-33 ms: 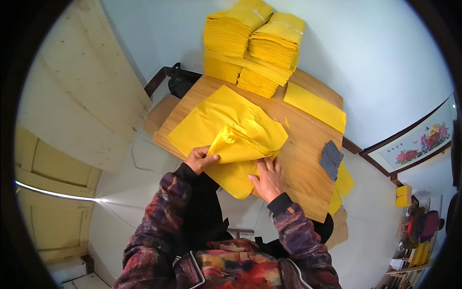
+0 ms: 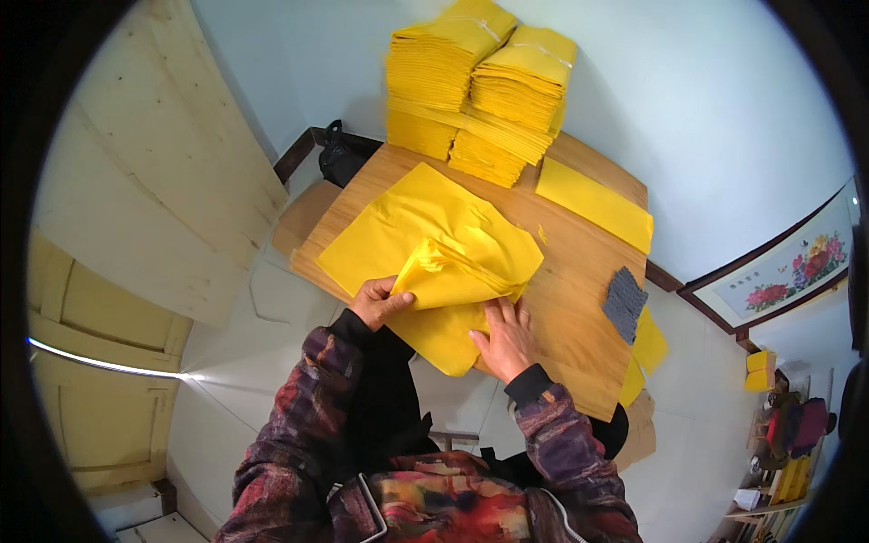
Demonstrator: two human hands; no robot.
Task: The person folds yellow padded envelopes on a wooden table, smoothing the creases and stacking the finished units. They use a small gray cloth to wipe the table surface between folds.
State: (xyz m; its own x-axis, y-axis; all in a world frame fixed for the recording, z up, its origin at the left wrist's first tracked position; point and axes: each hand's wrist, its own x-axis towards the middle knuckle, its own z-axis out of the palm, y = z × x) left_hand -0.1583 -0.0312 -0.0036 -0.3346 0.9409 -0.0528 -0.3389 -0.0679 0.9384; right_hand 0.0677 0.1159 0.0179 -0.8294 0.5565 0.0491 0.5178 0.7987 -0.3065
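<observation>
Thin, creased yellow sheets (image 2: 380,242), paper or cloth I cannot tell, lie spread on a wooden table (image 2: 570,299) in front of me. Their near part is folded back into a raised, crumpled flap (image 2: 453,282). My left hand (image 2: 378,304) pinches the left corner of this flap, thumb on top. At the flap's right end my right hand (image 2: 510,338) rests on the yellow material with fingers stretched out and thumb apart. Its fingertips touch the flap's lower edge. One yellow corner (image 2: 451,353) hangs over the near table edge between my hands.
Tied stacks of folded yellow sheets (image 2: 434,72) stand at the table's back. A flat yellow strip (image 2: 593,206) lies along the far right edge, near a grey textured cloth (image 2: 625,305). A black bag (image 2: 339,163) sits behind the table's left side. A framed flower picture (image 2: 783,262) leans at right.
</observation>
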